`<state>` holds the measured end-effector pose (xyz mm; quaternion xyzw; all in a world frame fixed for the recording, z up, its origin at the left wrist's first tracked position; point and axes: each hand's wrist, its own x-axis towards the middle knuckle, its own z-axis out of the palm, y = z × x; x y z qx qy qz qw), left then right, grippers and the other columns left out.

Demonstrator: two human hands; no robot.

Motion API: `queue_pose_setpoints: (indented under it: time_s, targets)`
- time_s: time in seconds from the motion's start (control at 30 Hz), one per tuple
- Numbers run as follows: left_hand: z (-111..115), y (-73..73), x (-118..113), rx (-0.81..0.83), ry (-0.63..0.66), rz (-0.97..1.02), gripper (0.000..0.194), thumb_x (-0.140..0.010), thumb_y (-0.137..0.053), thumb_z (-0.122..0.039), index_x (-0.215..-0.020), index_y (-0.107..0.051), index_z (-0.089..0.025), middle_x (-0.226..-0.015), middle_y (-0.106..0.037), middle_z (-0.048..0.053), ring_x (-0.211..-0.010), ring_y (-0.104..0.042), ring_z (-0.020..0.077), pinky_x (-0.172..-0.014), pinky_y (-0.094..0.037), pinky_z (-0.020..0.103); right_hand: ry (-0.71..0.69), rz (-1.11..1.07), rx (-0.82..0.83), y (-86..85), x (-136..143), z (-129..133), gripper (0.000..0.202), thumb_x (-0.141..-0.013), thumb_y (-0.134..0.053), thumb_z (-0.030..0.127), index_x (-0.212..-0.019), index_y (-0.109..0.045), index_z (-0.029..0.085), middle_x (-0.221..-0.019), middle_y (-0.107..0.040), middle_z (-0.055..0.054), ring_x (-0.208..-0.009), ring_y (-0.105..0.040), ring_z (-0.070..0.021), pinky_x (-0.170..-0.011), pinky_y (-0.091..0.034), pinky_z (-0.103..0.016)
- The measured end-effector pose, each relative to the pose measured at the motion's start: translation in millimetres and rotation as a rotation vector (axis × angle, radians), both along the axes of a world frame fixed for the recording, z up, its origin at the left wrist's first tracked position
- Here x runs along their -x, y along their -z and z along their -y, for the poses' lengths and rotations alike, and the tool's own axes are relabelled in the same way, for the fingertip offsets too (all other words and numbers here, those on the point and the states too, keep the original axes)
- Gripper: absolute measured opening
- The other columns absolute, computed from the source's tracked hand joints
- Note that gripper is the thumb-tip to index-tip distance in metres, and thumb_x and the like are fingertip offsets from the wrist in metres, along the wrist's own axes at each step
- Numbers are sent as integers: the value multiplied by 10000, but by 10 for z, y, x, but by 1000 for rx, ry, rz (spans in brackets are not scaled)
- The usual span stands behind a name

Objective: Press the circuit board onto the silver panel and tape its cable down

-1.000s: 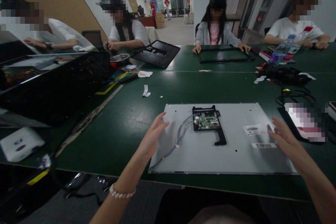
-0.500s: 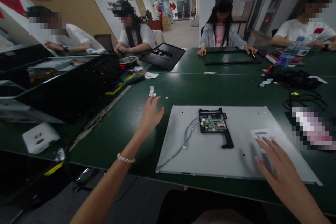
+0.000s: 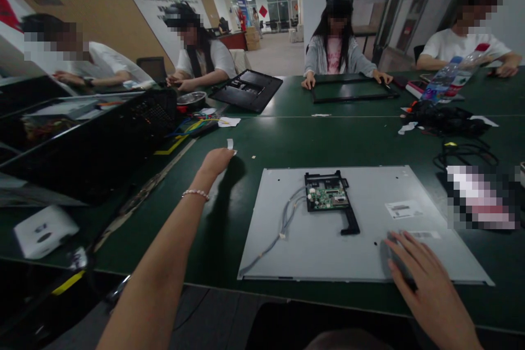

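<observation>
At the left of the panel, my left hand (image 3: 217,161) reaches low over the green table, with a beaded bracelet on its wrist. Its fingers are drawn together at the near end of a white paper strip (image 3: 230,144), and the fingertips are partly hidden. My right hand (image 3: 422,270) is over the right part of a flat grey metal panel (image 3: 328,251), fingers stretched out and holding nothing. Mounted on that panel is a black bracket (image 3: 350,221) with a green circuit board (image 3: 328,198). Grey cables (image 3: 283,224) run from the board to the panel's near-left corner.
Left stand an open black computer case (image 3: 90,147) and a white box (image 3: 45,232). Farther back lie a black laptop shell (image 3: 248,89), colored wires (image 3: 194,127) and a metal bowl (image 3: 192,99). A co-worker holds a black frame (image 3: 355,99). Bottles (image 3: 445,79) and black cables (image 3: 467,153) sit right.
My left hand has come down to the paper strip, its spread fingers now drawn together. My right hand has moved nearer to me, uncovering the panel's labels. The view has shifted slightly.
</observation>
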<state>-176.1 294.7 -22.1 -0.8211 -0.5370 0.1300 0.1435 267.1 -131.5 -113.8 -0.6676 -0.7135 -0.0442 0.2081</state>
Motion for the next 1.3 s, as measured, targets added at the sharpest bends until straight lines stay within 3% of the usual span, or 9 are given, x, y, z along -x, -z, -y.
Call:
queue_pose_setpoints:
  time_s: [0.27, 0.47, 0.6, 0.83, 0.97, 1.13, 1.3]
  targets:
    - [113, 44, -46, -73, -57, 35, 374, -963, -351, -187, -1113, -676, -83, -1042, -716, 229, -956, -705, 317, -789, -517, 373, 4, 16, -10, 7, -9, -10, 445, -997, -419, 425, -1389, -492, 227, -1458, -548, -102, -1386, -447, -330, -1100, -390, -599]
    - [309, 60, -225, -174, 99, 94, 325, -947, -363, -168, -1012, -674, -102, -991, -715, 204, -902, -693, 290, -809, -478, 376, -3, 33, -6, 14, -27, -20, 455, -987, -431, 430, -1388, -498, 226, -1461, -547, -95, -1377, -457, -332, -1091, -398, -596]
    - [506, 54, -604, -159, 260, 102, 295, -953, -376, -148, -1002, -665, -114, -885, -715, 154, -813, -681, 271, -756, -459, 372, 4, 44, -9, -2, -28, -6, 459, -990, -410, 426, -1393, -496, 224, -1462, -547, -95, -1377, -457, -332, -1092, -395, -591]
    - [1089, 29, -1684, -193, 629, 201, 173, -934, -496, -112, -947, -668, -127, -878, -688, 118, -852, -644, 219, -733, -420, 335, 9, 17, 26, -99, 33, -4, 452, -996, -398, 383, -1407, -485, 215, -1459, -549, -111, -1387, -446, -345, -1092, -384, -615]
    - [1327, 8, -2141, -163, 732, 238, 136, -909, -545, -94, -896, -676, -129, -839, -670, 117, -826, -622, 209, -682, -395, 338, 23, -52, 52, -231, 72, -45, 472, -1004, -387, 328, -1463, -429, 223, -1469, -535, -123, -1400, -432, -343, -1105, -376, -617]
    - [1355, -58, -2354, -148, 704, 214, 142, -916, -541, -101, -898, -680, -124, -855, -672, 121, -853, -615, 233, -666, -382, 348, -184, -139, 108, -529, 128, -370, 512, -997, -444, 328, -1501, -391, 259, -1545, -453, -85, -1460, -347, -295, -1149, -376, -542]
    - [1274, -112, -2286, -189, 688, 98, 156, -905, -533, -73, -927, -687, -94, -870, -676, 148, -878, -609, 256, -672, -371, 359, -331, -153, 159, -726, 187, -884, 504, -973, -495, 321, -1472, -454, 264, -1601, -369, -73, -1497, -266, -299, -1172, -343, -538]
